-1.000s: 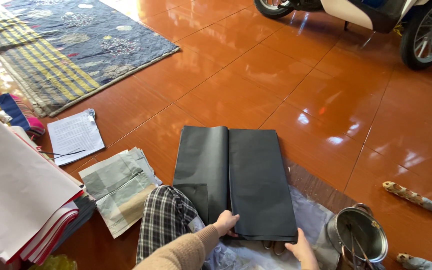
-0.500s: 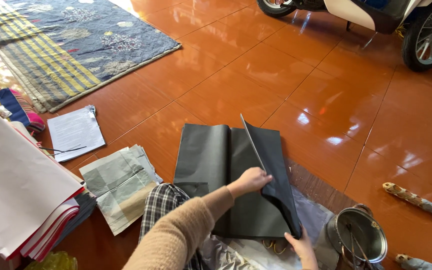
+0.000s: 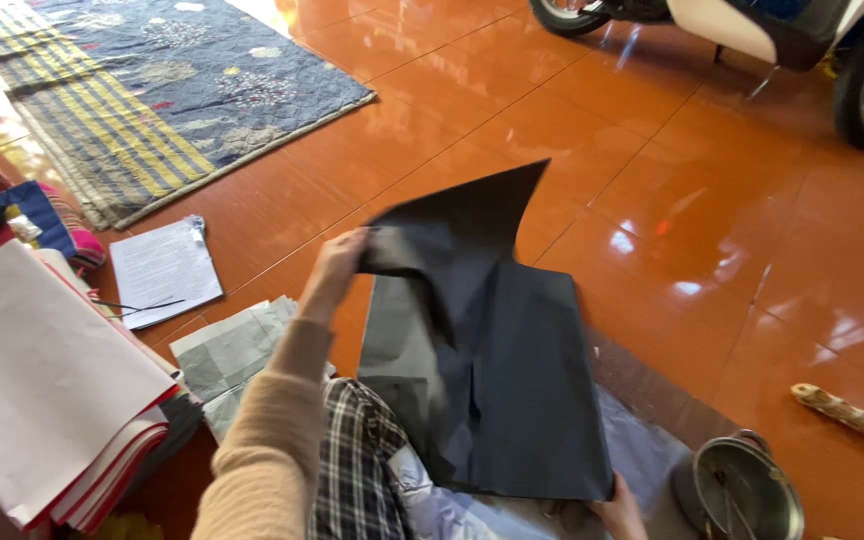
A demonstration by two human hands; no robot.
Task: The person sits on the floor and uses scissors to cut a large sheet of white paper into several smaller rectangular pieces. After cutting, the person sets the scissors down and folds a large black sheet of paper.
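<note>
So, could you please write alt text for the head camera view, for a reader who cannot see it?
A person's left hand lifts one dark sheet of paper off a dark paper stack on an orange tiled floor, while the right hand holds the stack's near edge. A metal pot, a pile of white and red paper and a blue rug lie around.

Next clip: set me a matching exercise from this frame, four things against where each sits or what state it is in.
Things:
1. black sheet
2. metal pot
3. quilted rug
4. stack of white and red sheets

Places or states:
A. spread on the floor, far left
B. one corner lifted by the left hand
C. on the floor, lower right
D. piled at the left edge

Pairs: 1-B, 2-C, 3-A, 4-D. The right hand holds the black sheet's near edge.
</note>
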